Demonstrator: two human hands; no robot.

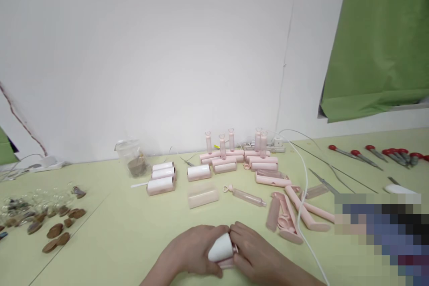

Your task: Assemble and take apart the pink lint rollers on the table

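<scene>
One white-and-pink cylindrical case [220, 248] front-centre, over the tabletop [117, 232]. I see the left hand [196, 249] with fingers wrapped round its body, probably bracing; right hand [252, 252], fingers gripping its end, likely for control.

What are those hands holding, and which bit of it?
A white case: the left grip wraps its left side. The right grip is at its right end, its exact hold hidden.

Looks like a small workshop, judging by many matching pink and white pieces [199, 172] spread over a pale-green surface [127, 223], alongside red-ended tools [368, 159] and a power strip [264, 148].
</scene>
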